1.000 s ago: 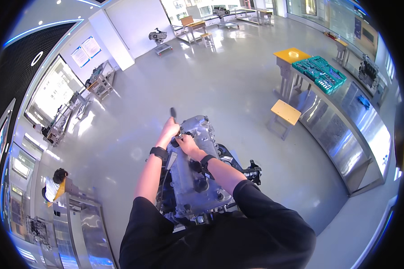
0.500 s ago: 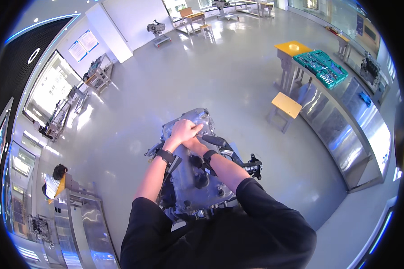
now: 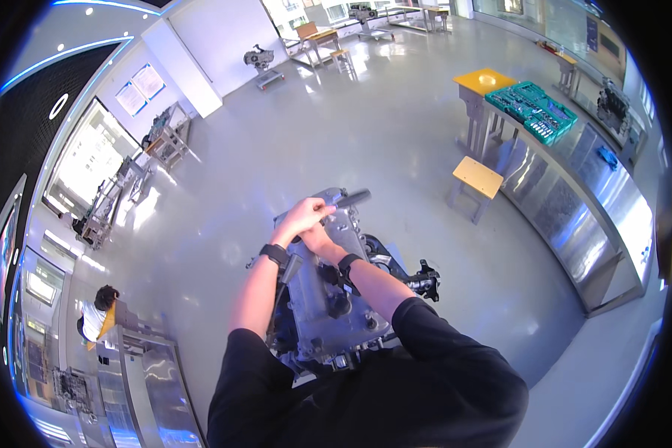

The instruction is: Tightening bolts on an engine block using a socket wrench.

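A grey metal engine (image 3: 328, 299) stands on a dark stand in front of me. My left hand (image 3: 304, 216) is closed around a tool with a dark handle (image 3: 353, 198) that sticks out to the right over the engine's far end. My right hand (image 3: 318, 240) lies just under the left hand, pressed against the top cover near the tool's head; what it grips is hidden. Both wrists wear dark bands.
A steel workbench (image 3: 575, 216) runs along the right, with a green tool tray (image 3: 539, 108), a yellow table (image 3: 484, 80) and a yellow stool (image 3: 477, 178). A person (image 3: 97, 317) sits at lower left beside metal cabinets (image 3: 138, 381). More engines and tables stand far back.
The tool's handle swung from pointing away and left to pointing right. Both hands stayed together on the engine's far end.
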Available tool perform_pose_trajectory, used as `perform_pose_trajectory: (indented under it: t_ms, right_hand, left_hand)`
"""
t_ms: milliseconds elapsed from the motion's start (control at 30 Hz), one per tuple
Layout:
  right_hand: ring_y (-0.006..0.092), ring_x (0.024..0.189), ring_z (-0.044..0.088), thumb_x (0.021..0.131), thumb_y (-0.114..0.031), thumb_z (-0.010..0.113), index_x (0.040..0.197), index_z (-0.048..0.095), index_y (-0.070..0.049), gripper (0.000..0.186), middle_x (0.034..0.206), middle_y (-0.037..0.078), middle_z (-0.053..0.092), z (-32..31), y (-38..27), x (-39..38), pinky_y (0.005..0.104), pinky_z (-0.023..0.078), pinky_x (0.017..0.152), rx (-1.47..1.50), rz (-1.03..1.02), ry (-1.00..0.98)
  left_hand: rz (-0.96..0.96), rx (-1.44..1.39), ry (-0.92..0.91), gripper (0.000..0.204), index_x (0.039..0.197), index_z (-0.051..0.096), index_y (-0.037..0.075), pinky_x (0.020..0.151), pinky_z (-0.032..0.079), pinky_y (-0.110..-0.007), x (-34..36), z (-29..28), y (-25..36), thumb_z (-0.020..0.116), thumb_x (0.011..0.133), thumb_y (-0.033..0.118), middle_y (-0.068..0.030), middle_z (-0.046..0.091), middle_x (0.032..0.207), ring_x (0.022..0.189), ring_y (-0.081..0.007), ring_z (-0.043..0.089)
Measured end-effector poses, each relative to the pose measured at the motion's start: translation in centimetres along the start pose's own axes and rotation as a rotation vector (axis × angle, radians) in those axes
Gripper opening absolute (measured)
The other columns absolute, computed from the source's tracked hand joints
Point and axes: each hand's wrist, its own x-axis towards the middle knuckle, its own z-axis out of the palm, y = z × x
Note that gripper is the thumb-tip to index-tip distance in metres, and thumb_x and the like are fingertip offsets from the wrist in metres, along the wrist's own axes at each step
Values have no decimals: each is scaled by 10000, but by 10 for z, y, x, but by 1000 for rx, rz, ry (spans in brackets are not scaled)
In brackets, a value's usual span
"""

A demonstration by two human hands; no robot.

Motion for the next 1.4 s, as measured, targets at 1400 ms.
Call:
perform_pose_trajectory:
  t_ms: [1400]
  right_hand:
    - [270,631,638,800,-185,578,719,577,66,264,628,212,610,3,-6,1,411,462,609,-36,-13,114]
  left_hand:
    - [-441,-219,643,368,1179,409,-43,747,499,-493,22,16,-36,485,841,80,-280,641,912,881,-439,635]
